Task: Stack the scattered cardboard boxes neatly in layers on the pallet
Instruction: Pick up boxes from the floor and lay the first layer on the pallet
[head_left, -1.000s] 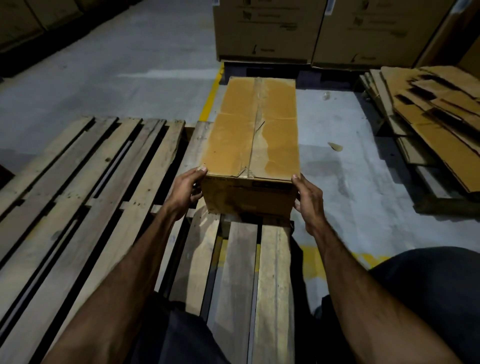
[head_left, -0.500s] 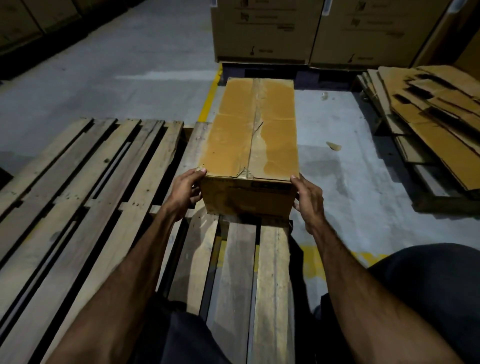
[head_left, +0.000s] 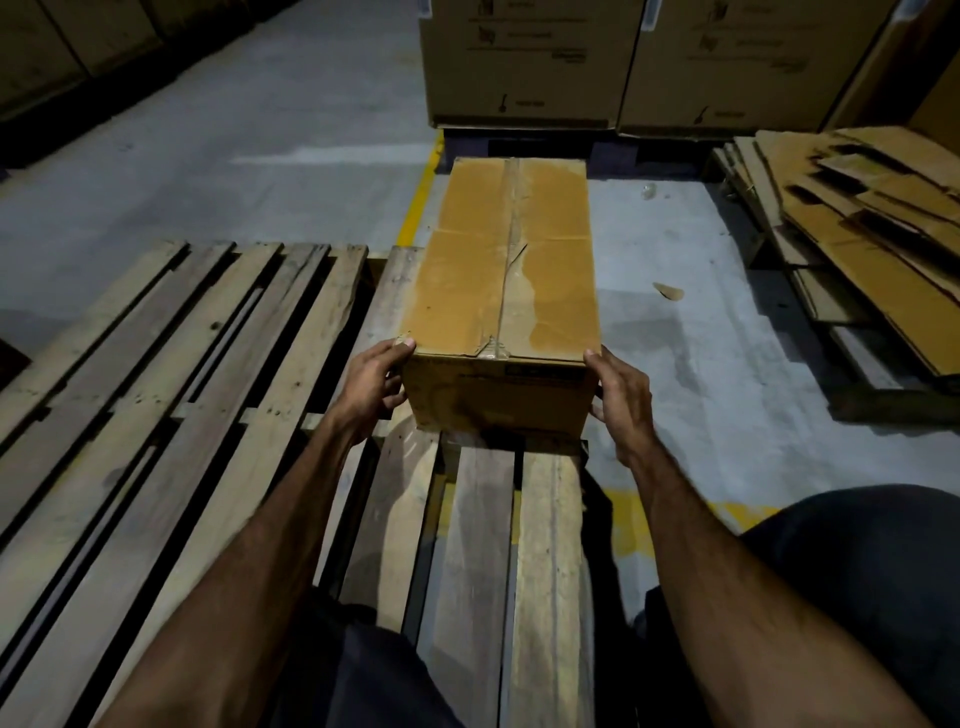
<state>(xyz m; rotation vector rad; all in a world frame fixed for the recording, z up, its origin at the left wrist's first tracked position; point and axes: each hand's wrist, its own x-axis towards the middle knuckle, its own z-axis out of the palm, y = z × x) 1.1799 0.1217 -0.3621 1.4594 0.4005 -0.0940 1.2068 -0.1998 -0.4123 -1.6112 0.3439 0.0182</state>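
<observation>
Floor (head_left: 260, 171) of grey concrete is carrying a wooden pallet (head_left: 171, 415) stretching from left to near centre. Long taped box (head_left: 504, 280) is lying on the pallet's right-hand slats, reaching far. Left hand (head_left: 371, 387) and right hand (head_left: 626, 402) are each clamping a grip on its near corners.

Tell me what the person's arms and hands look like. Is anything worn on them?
Both arms are bare from the bottom of the picture down to the wrists, with no sleeves showing. The left hand and right hand wear no gloves. No watch, ring or band shows on them.
</observation>
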